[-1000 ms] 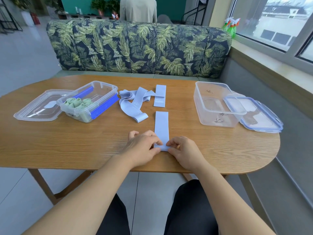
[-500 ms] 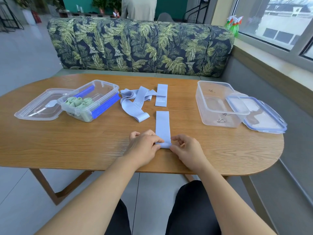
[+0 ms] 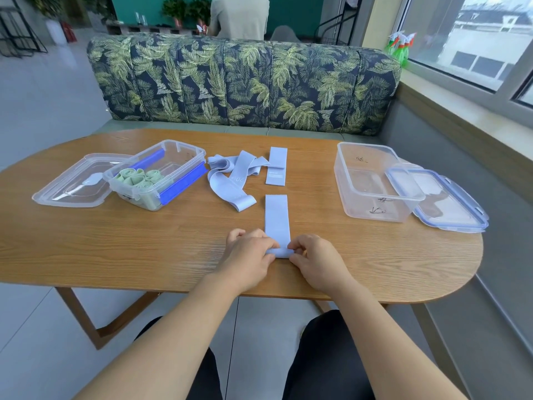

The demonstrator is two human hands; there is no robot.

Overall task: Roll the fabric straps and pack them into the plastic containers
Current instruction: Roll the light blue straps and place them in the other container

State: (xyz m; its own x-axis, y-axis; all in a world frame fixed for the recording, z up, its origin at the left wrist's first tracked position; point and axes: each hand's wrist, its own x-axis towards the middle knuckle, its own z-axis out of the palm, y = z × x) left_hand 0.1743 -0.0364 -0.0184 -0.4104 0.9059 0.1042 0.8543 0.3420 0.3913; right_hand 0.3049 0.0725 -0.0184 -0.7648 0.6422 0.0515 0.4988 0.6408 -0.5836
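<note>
A pale blue fabric strap (image 3: 277, 219) lies flat on the wooden table (image 3: 144, 241), running away from me. Its near end is curled into a small roll. My left hand (image 3: 249, 256) and my right hand (image 3: 314, 259) pinch that roll from either side. More pale blue straps (image 3: 230, 180) lie in a loose heap behind it, with one flat strap (image 3: 277, 168) beside them. The left clear container (image 3: 157, 173) holds several rolled green straps (image 3: 140, 177). The right clear container (image 3: 372, 183) looks empty.
A clear lid (image 3: 75, 183) lies left of the left container. A blue-rimmed lid (image 3: 444, 200) leans beside the right container near the table's right edge. A leaf-patterned sofa (image 3: 245, 82) stands behind the table, with a person seated beyond it.
The strap's near end has been rolled up a little further away from me, and both hands have edged forward with it.
</note>
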